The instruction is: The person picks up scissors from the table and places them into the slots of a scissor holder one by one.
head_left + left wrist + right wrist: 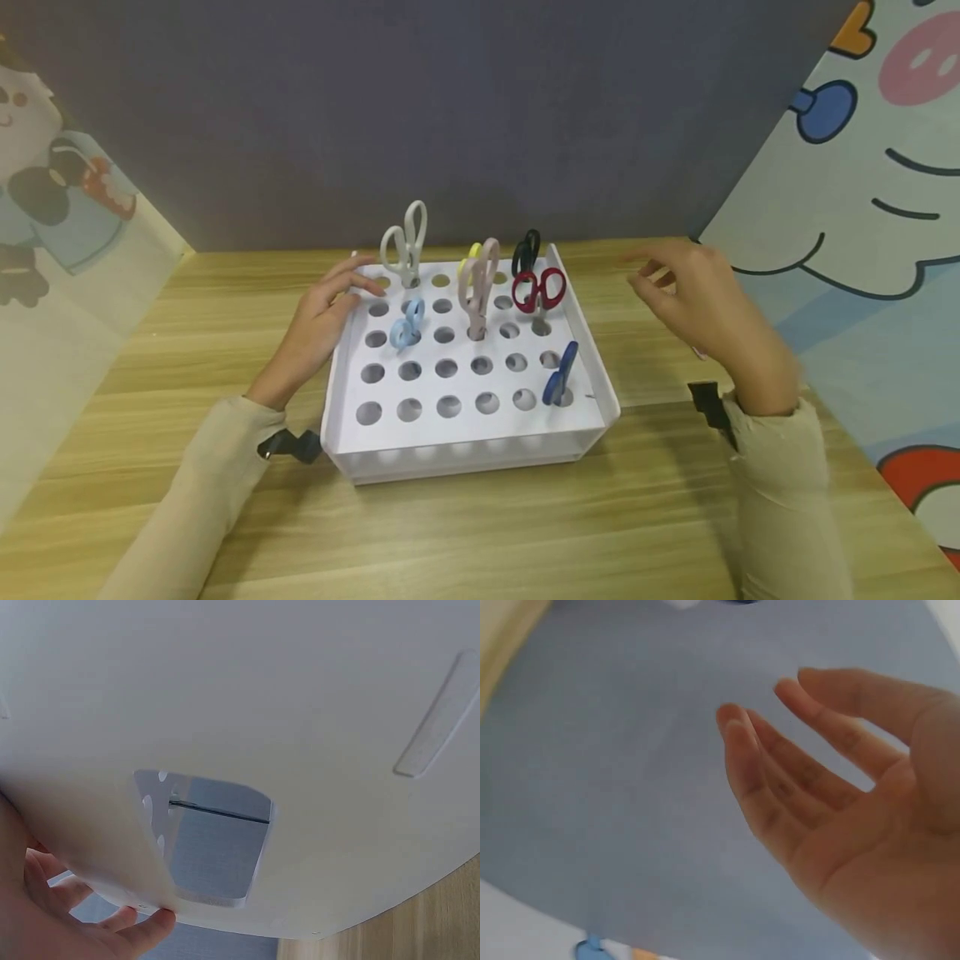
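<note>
A white rack [465, 425] with rows of round holes stands on the table. My left hand [315, 321] grips its far left edge, and in the left wrist view fingertips [154, 926] bend round the side panel [337, 825]. Scissors stand handle-up in the holes: white scissors [406, 250], light blue scissors [406, 327], pale pink scissors [477, 287], yellow scissors [465, 265], black scissors [526, 254], red scissors [538, 292] and dark blue scissors [561, 375]. To the rack's right, my right hand [701, 296] hangs over the table with fingers loosely bent, holding nothing.
A wooden table [480, 533] lies under the rack. Behind it rises a grey partition [450, 117]. Walls with cartoon pictures flank both sides. A small pinkish thing [699, 354] peeks out beside my right wrist, mostly hidden by it.
</note>
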Demonstrator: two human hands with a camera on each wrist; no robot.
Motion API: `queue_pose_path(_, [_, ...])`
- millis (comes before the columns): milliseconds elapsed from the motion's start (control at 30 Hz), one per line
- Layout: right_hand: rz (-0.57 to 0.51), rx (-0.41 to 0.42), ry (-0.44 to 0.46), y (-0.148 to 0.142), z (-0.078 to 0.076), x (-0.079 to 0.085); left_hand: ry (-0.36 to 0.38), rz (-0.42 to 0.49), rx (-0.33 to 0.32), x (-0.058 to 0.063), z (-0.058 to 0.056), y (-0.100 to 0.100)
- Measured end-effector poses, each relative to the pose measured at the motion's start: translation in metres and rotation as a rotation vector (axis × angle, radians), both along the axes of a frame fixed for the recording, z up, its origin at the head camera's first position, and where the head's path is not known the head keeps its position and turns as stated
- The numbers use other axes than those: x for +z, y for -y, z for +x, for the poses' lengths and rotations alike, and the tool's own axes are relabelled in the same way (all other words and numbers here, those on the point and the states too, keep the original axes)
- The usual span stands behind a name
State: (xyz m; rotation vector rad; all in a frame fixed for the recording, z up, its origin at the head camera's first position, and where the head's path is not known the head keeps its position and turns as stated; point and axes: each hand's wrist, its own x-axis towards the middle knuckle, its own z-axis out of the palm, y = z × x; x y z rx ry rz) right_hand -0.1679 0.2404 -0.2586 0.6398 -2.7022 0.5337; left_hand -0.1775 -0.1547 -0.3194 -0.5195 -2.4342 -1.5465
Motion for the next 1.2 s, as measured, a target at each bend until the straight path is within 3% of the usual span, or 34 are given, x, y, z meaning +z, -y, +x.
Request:
queue_pose_path(267, [-0.050, -0.101, 0.125, -0.028, -0.035, -0.024, -0.009, -0.003, -0.003, 0.000, 0.000, 0.000])
queue_pose_path(533, [-0.024, -0.153, 0.203, -0.051, -0.061, -0.051, 0.009, -0.013, 0.005, -0.001, -0.001, 0.001])
queue_pose_path(700, [-0.013, -0.160, 0.265, -0.068, -0.073, -0.069, 0.005, -0.012, 0.004, 0.000, -0.001, 0.000])
queue_pose_path(900, [0.008, -0.195, 0.256, -0.088, -0.087, -0.096, 0.000, -0.012, 0.002, -0.001, -0.001, 0.000])
queue_pose_path(1200, [0.007, -0.267, 0.417, -0.106, -0.096, -0.119, 0.007, -0.008, 0.000, -0.001, 0.000, 0.000])
